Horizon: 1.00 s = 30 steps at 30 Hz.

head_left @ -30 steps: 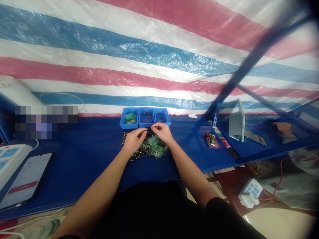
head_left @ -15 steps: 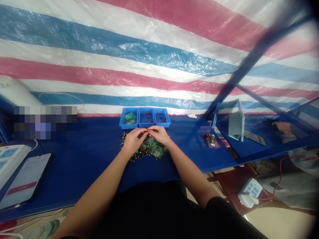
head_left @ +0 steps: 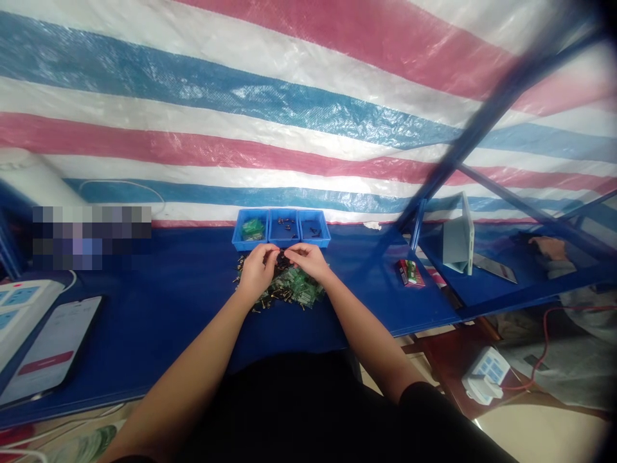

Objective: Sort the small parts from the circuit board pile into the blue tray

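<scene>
Centre frame: left hand (head_left: 255, 270) and right hand (head_left: 311, 260) meet fingertip to fingertip over the pile of small parts (head_left: 299, 292), just below the blue bins (head_left: 245, 244). Both pinch shut; what's pinched is too small to tell. Best worked low over the pile, wrists steady.

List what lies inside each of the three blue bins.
Left bin: green parts. Middle bin: a few small dark pieces. Right bin: a few dark bits. The near walls hide the front of each floor.
</scene>
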### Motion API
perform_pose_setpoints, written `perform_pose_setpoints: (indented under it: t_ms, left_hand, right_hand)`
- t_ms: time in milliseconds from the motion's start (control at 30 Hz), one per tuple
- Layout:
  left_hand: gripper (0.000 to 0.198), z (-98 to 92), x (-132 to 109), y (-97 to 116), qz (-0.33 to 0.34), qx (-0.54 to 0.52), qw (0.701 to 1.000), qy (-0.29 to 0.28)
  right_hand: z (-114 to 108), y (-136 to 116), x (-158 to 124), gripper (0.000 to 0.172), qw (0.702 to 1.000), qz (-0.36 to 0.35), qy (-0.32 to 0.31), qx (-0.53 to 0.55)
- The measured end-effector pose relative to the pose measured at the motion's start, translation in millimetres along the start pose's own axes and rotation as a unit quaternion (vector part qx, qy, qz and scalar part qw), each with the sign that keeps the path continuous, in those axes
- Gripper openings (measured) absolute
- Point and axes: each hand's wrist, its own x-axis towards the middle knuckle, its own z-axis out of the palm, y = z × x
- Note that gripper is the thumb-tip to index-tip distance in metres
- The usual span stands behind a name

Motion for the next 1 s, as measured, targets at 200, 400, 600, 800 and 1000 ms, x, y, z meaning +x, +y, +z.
perform_pose_setpoints:
  t_ms: [200, 400, 600, 800, 1000]
  left_hand:
    - [0.023, -0.5, -0.7, -0.2, -0.028, -0.006, 0.999, -0.016]
    - [0.024, -1.9, -0.8, 4.4, -0.039, -0.03, 0.999, -0.012]
    - [0.024, -1.6, -0.6, 7.9, -0.03, -0.005, 0.999, -0.009]
    - [0.025, -2.0, -1.0, 5.7, -0.008, 0.003, 1.0, -0.012]
    - [0.025, -4.6, -0.9, 7.8, -0.004, 0.005, 1.0, -0.023]
  right_hand:
    - [-0.1, 2.5, 0.7, 0.03, 0.997, -0.068, 0.038, -0.002]
    - [0.9, 4.3, 0.1, 0.034, 0.998, -0.055, -0.007, 0.019]
    - [0.7, 7.1, 3.1, 0.028, 0.996, -0.075, 0.045, -0.01]
    - [0.4, 5.4, 2.7, 0.027, 0.995, -0.085, 0.055, -0.018]
    - [0.9, 7.0, 2.7, 0.026, 0.993, -0.102, 0.053, -0.004]
